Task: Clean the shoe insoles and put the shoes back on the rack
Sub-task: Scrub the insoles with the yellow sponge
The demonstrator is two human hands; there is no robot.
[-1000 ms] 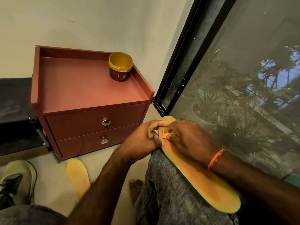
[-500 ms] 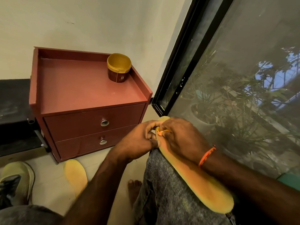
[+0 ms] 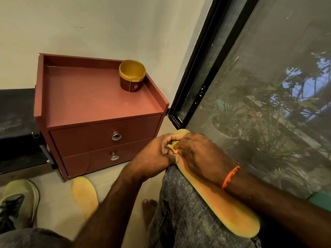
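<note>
A long yellow-orange insole (image 3: 227, 212) lies along my right thigh, its toe end pointing toward the window. My left hand (image 3: 154, 156) grips the insole's left edge near the toe, fingers curled round it. My right hand (image 3: 198, 156) lies over the toe part and pinches a small orange scrap (image 3: 175, 150) against the insole. A second yellow insole (image 3: 85, 196) lies flat on the floor by the cabinet. A yellow-green shoe (image 3: 21, 201) stands at the lower left, partly cut off.
A red two-drawer cabinet (image 3: 100, 111) stands against the wall, with a brown jar with a yellow rim (image 3: 132, 77) on its top. A black bench (image 3: 16, 122) is at the left. A screened window (image 3: 259, 104) fills the right. My bare foot (image 3: 148, 210) rests on the floor.
My right hand has slid a little toward the toe end with the orange scrap. The left hand keeps its grip on the insole's edge.
</note>
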